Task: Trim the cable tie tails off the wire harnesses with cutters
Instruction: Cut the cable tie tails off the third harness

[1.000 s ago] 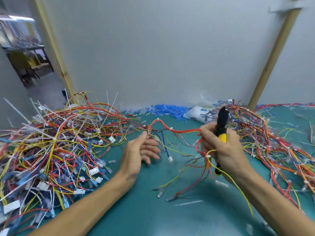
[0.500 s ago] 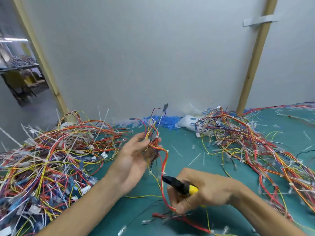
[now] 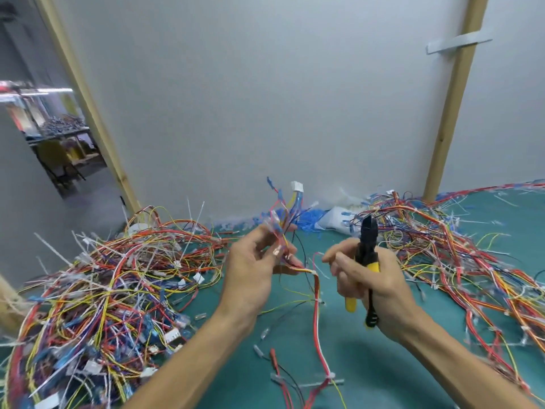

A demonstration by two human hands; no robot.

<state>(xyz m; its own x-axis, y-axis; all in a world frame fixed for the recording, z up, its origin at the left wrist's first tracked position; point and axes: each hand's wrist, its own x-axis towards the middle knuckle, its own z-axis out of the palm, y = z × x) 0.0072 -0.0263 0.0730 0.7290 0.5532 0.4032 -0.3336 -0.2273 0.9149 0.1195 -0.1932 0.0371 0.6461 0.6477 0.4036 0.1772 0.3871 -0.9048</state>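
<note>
My left hand (image 3: 256, 267) pinches a wire harness (image 3: 317, 308) of red, yellow and black wires near its upper end, where white and blue connectors stick up. The harness hangs down to the green table (image 3: 368, 364), with white cable ties and tails along it. My right hand (image 3: 368, 278) grips the yellow-and-black cutters (image 3: 367, 246), jaws pointing up, a short way right of the harness and apart from it.
A large tangled pile of harnesses (image 3: 97, 290) with long white tie tails covers the table's left. Another pile (image 3: 460, 261) spreads over the right. Blue parts and a white bag (image 3: 333, 221) lie by the grey wall. Wooden posts stand left and right.
Both hands have risen. My left hand now lifts the harness end higher. The cutters swung from pointing left to pointing up. The camera has tilted upward.
</note>
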